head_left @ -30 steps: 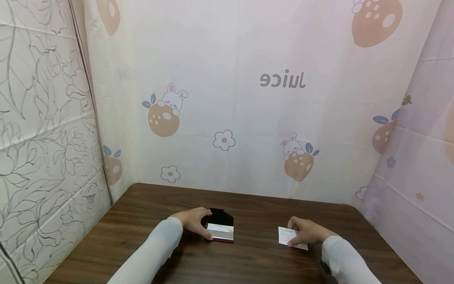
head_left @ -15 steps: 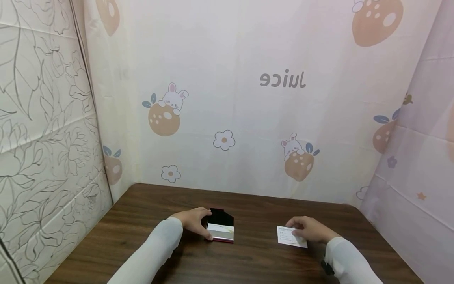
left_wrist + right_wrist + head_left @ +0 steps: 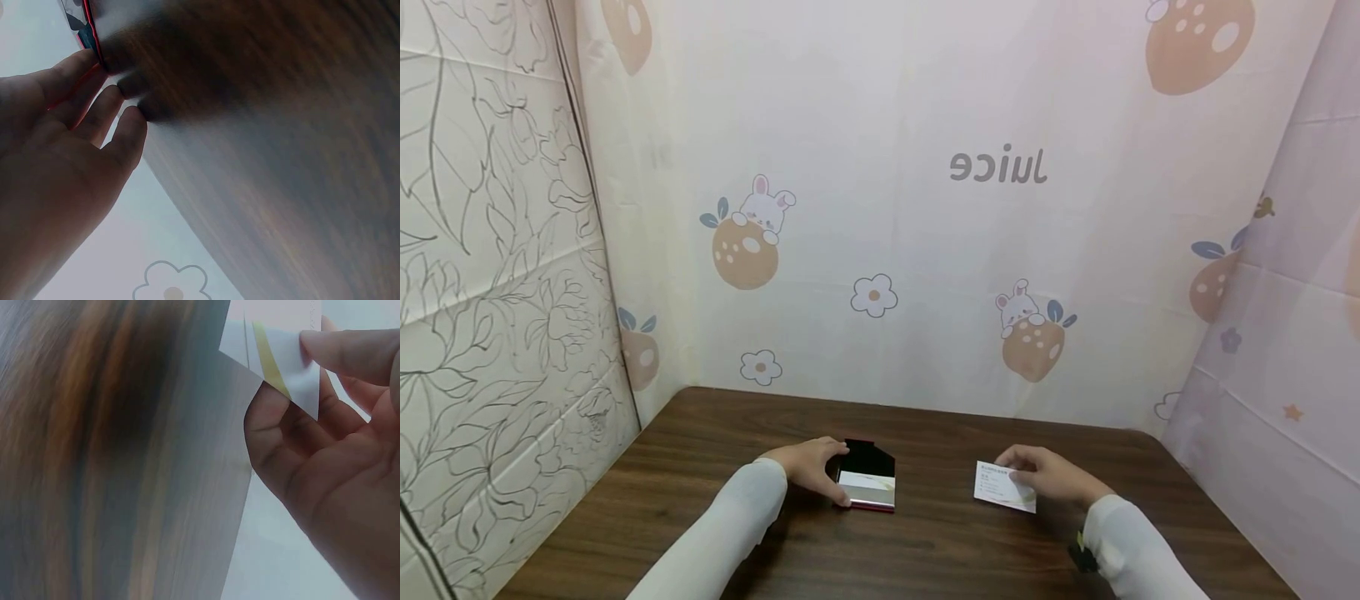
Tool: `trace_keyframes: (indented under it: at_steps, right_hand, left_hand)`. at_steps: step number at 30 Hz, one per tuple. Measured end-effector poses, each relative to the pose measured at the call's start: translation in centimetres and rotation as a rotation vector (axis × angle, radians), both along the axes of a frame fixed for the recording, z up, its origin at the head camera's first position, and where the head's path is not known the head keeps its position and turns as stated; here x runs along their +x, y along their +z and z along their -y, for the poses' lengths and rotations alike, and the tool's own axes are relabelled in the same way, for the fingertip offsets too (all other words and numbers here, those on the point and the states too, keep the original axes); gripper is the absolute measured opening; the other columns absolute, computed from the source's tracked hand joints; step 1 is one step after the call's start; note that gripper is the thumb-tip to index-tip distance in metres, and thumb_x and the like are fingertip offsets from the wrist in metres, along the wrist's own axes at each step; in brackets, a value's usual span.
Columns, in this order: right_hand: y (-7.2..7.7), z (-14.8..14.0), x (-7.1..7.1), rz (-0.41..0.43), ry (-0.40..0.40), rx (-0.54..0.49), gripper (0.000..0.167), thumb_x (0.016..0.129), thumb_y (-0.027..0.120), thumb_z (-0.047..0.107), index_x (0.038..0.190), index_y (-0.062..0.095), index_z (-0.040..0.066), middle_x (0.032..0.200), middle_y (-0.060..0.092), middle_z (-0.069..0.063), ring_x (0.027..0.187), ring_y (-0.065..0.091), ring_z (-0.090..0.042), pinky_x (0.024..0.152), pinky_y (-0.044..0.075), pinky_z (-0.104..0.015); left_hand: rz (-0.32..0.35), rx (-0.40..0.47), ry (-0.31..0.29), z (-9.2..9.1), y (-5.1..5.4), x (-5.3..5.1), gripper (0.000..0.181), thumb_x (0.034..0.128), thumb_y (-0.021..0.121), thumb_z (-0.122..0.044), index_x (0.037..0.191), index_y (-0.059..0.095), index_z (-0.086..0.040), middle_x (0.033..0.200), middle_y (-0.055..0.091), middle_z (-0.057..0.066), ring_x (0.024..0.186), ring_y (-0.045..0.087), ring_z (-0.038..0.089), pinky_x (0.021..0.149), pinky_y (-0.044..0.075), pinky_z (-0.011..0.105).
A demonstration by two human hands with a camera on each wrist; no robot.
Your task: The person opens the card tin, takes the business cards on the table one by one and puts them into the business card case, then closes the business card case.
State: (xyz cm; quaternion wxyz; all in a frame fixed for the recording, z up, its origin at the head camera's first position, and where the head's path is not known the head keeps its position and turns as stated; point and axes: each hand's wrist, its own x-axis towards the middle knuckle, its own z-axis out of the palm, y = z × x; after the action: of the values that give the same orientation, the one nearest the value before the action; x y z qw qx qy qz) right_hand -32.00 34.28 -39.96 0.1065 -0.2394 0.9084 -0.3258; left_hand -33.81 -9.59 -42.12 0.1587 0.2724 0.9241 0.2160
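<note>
In the head view, a dark card case [image 3: 868, 458] with a red edge lies flat on the table with its lid folded back. A silvery, white-topped inside [image 3: 868, 481] shows in its near half. My left hand [image 3: 807, 468] grips the case by its left side, thumb at the near corner and fingers toward the far one. The left wrist view catches only a sliver of the case [image 3: 92, 31] by the fingertips. To the right, my right hand [image 3: 1056, 477] pinches a white business card [image 3: 998, 486] by its right side. The right wrist view shows the thumb on the card [image 3: 269, 347], with a yellow-green stripe.
Both things are over a dark wood-grain table [image 3: 925, 550]. A printed curtain [image 3: 880, 225] hangs behind its far edge, with further patterned sheets at left and right. A small dark object [image 3: 1082, 556] sits at the right wrist.
My right hand has shifted the business card slightly left and away from me, and more of its printed face shows. My left hand and the card case have stayed put.
</note>
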Motion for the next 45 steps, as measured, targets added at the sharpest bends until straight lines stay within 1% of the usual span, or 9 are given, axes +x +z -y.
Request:
trace_keyframes:
  at_steps: [7, 14, 19, 23, 27, 29, 33, 39, 45]
  right_hand:
    - [0.3, 2.8, -1.0, -0.006, -0.001, -0.036, 0.016, 0.100, 0.060, 0.009, 0.115, 0.066, 0.010, 0.101, 0.062, -0.003, 0.093, 0.054, -0.023, 0.078, 0.046, -0.039]
    - [0.2, 7.2, -2.1, -0.029, -0.027, -0.036, 0.017, 0.100, 0.060, 0.012, 0.115, 0.068, 0.013, 0.104, 0.064, 0.000, 0.095, 0.055, -0.021, 0.081, 0.047, -0.042]
    - [-0.2, 10.9, -2.8, -0.035, -0.041, -0.062, 0.018, 0.101, 0.060, 0.012, 0.115, 0.069, 0.017, 0.110, 0.065, 0.001, 0.098, 0.057, -0.019, 0.087, 0.048, -0.045]
    - [-0.6, 13.8, -3.1, -0.072, -0.034, -0.093, 0.020, 0.100, 0.059, 0.008, 0.114, 0.071, 0.017, 0.113, 0.067, -0.001, 0.099, 0.057, -0.019, 0.086, 0.049, -0.046]
    - [-1.2, 16.2, -3.3, -0.103, -0.017, -0.105, 0.022, 0.100, 0.058, 0.006, 0.114, 0.071, 0.016, 0.117, 0.067, -0.004, 0.104, 0.058, -0.021, 0.089, 0.048, -0.050]
    - [-1.5, 17.0, -3.4, -0.107, -0.011, -0.108, 0.022, 0.100, 0.058, 0.005, 0.114, 0.071, 0.016, 0.119, 0.067, -0.005, 0.105, 0.058, -0.022, 0.091, 0.048, -0.051]
    - [-2.1, 18.3, -3.5, -0.110, -0.008, -0.108, 0.023, 0.100, 0.058, 0.006, 0.115, 0.072, 0.017, 0.120, 0.067, -0.005, 0.105, 0.059, -0.021, 0.090, 0.049, -0.048]
    - [-2.4, 19.7, -3.3, -0.117, -0.009, -0.122, 0.022, 0.098, 0.059, 0.005, 0.114, 0.073, 0.014, 0.119, 0.068, -0.006, 0.103, 0.059, -0.020, 0.089, 0.049, -0.047]
    - [-2.6, 20.7, -3.3, -0.124, -0.008, -0.126, 0.022, 0.097, 0.061, 0.004, 0.113, 0.073, 0.013, 0.115, 0.069, -0.006, 0.101, 0.060, -0.020, 0.088, 0.049, -0.046]
  left_hand:
    - [-0.003, -0.010, 0.006, 0.1, 0.2, 0.0, 0.093, 0.0722, 0.082, -0.053, 0.147, 0.049, -0.010, 0.148, 0.045, 0.008, 0.134, 0.044, 0.025, 0.108, 0.038, 0.047]
    - [-0.006, -0.004, 0.005, 0.0, 0.2, 0.0, 0.093, 0.0719, 0.082, -0.053, 0.147, 0.049, -0.010, 0.147, 0.046, 0.008, 0.134, 0.044, 0.025, 0.107, 0.038, 0.046]
    - [-0.011, -0.009, 0.010, -0.1, 0.3, 0.1, 0.092, 0.0712, 0.083, -0.052, 0.146, 0.050, -0.010, 0.147, 0.046, 0.008, 0.133, 0.045, 0.026, 0.107, 0.039, 0.047]
    - [-0.018, -0.017, 0.009, -0.2, 0.2, 0.1, 0.092, 0.0708, 0.083, -0.053, 0.146, 0.050, -0.009, 0.146, 0.047, 0.008, 0.133, 0.046, 0.025, 0.108, 0.038, 0.045]
    - [-0.019, -0.020, 0.009, -0.3, 0.3, 0.0, 0.093, 0.0708, 0.083, -0.053, 0.146, 0.050, -0.008, 0.145, 0.048, 0.008, 0.130, 0.047, 0.024, 0.108, 0.038, 0.045]
    - [-0.015, -0.018, 0.009, -0.3, 0.3, 0.0, 0.094, 0.0710, 0.083, -0.054, 0.146, 0.050, -0.008, 0.144, 0.049, 0.008, 0.129, 0.048, 0.024, 0.108, 0.038, 0.045]
    - [-0.014, -0.017, 0.008, -0.2, 0.2, -0.1, 0.096, 0.0707, 0.082, -0.055, 0.146, 0.049, -0.006, 0.142, 0.050, 0.008, 0.125, 0.049, 0.022, 0.107, 0.039, 0.043]
    - [-0.021, -0.004, -0.001, -0.1, 0.0, -0.4, 0.098, 0.0689, 0.082, -0.057, 0.145, 0.050, -0.005, 0.136, 0.052, 0.005, 0.119, 0.050, 0.017, 0.105, 0.040, 0.039]
    - [-0.013, 0.039, -0.010, 0.1, -0.2, -0.5, 0.083, 0.0684, 0.084, -0.055, 0.133, 0.058, -0.010, 0.127, 0.054, -0.001, 0.111, 0.050, 0.012, 0.100, 0.042, 0.035]
